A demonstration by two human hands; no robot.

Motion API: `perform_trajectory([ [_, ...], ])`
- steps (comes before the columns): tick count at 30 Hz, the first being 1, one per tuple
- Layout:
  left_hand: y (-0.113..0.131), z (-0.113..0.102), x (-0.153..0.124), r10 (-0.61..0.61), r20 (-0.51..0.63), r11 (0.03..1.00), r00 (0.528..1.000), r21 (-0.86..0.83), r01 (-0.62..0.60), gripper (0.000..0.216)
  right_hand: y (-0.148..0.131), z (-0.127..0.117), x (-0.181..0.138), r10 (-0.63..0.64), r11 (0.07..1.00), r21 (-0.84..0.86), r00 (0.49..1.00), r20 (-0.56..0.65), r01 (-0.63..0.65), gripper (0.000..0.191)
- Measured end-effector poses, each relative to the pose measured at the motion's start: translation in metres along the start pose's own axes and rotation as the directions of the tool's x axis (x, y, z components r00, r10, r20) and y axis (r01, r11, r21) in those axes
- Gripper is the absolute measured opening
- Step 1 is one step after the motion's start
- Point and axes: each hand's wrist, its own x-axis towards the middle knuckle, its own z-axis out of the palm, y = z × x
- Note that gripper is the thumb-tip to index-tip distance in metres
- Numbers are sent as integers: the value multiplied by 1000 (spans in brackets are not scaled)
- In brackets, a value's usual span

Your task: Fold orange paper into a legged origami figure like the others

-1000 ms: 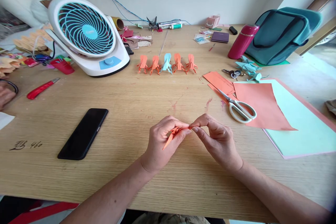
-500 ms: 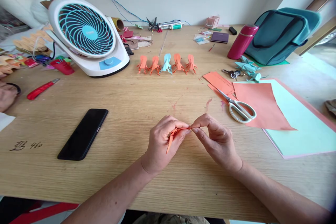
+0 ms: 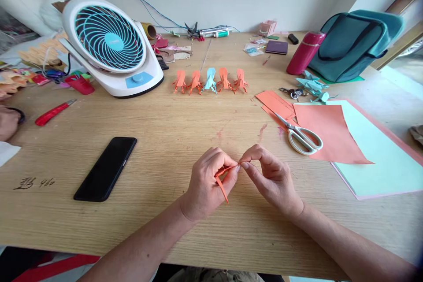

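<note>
Both my hands meet low over the wooden table (image 3: 172, 114) near its front edge. My left hand (image 3: 208, 185) is closed around a small folded orange paper piece (image 3: 222, 179), whose long point hangs down past my thumb. My right hand (image 3: 269, 176) pinches a thin tip of the same piece between thumb and forefinger. Farther back, a row of finished paper figures (image 3: 210, 80) stands on the table, several orange and one light blue.
White-handled scissors (image 3: 299, 134) lie on orange paper sheets (image 3: 327, 132) over a pale green sheet (image 3: 373, 150) at right. A black phone (image 3: 105, 168) lies at left, a white desk fan (image 3: 110, 46) behind it. Another person's hand (image 3: 7, 122) shows at the left edge.
My left hand has turned the orange piece, so its long point now hangs down to the right instead of to the left. My right hand keeps its pinch in place.
</note>
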Motion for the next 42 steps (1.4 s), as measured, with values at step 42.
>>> perform_trajectory([
  [42, -6, 4, 2, -208, -24, 958, 978, -205, 199, 6, 4, -3, 5, 39, 998, -47, 996, -83, -43, 12],
])
